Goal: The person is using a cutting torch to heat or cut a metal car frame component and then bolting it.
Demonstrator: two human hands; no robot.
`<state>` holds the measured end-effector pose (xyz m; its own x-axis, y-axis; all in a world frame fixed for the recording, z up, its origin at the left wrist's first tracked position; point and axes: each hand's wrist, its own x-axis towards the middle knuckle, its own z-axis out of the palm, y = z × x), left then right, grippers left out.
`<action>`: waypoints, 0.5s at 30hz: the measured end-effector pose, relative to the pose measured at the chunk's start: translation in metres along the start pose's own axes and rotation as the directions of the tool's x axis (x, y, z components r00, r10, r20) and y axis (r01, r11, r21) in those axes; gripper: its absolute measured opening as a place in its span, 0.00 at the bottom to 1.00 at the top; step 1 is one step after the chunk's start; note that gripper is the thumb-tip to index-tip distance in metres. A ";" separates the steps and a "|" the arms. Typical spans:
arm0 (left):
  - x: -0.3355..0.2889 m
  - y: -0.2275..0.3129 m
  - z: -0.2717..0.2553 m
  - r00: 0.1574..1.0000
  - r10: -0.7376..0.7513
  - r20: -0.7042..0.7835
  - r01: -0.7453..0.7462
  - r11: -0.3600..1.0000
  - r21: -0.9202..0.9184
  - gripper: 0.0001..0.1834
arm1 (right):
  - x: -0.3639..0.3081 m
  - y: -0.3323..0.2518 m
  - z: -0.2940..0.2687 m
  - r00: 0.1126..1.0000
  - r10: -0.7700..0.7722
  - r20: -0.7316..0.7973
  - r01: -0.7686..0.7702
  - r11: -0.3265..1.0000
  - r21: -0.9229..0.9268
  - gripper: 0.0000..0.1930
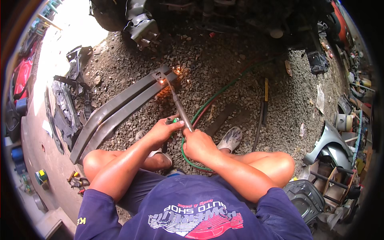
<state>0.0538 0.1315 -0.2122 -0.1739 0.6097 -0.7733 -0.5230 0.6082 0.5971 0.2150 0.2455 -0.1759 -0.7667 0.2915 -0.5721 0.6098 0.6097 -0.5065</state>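
Observation:
In both hands I hold a gas torch [182, 112] with a long metal tube. My right hand [200, 145] is wrapped round its rear part. My left hand [165, 131] is closed beside it, at the green valve knob [176, 120]. The torch's thin tip reaches the far end of a long, bent grey metal beam [116, 102], which has a raised channel shape. Orange glowing spots and sparks show at that end, around the tip. The beam lies on the gravel and slants toward my left knee. Green and red hoses [218, 94] trail from the torch, curving right and away.
A dark vehicle underside [240, 20] spans the far side. Torn metal body parts [66, 104] lie at left, with pliers [78, 182] near my left knee. A yellow-and-black rod [266, 94] lies on gravel at right. A fender [330, 146] and plastic panel [304, 198] sit lower right.

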 end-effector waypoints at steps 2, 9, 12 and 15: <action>0.002 -0.003 -0.003 1.000 0.002 0.007 -0.002 1.000 0.003 0.37 | 0.001 0.000 0.000 1.000 0.001 0.005 -0.001 1.000 -0.005 0.20; 0.003 -0.003 -0.003 1.000 0.007 0.009 -0.007 1.000 0.023 0.39 | 0.002 0.001 0.001 1.000 -0.002 0.009 0.002 1.000 -0.008 0.21; 0.005 -0.004 -0.006 1.000 0.005 0.019 -0.006 1.000 0.026 0.39 | 0.002 0.000 0.000 1.000 0.000 0.006 0.000 1.000 -0.009 0.21; 0.006 -0.006 -0.007 1.000 0.002 0.015 -0.003 1.000 0.028 0.39 | 0.002 -0.002 -0.001 1.000 -0.004 0.006 0.004 1.000 -0.007 0.21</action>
<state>0.0499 0.1281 -0.2219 -0.1625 0.6185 -0.7688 -0.4994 0.6204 0.6047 0.2124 0.2456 -0.1755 -0.7677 0.2848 -0.5740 0.6053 0.6161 -0.5039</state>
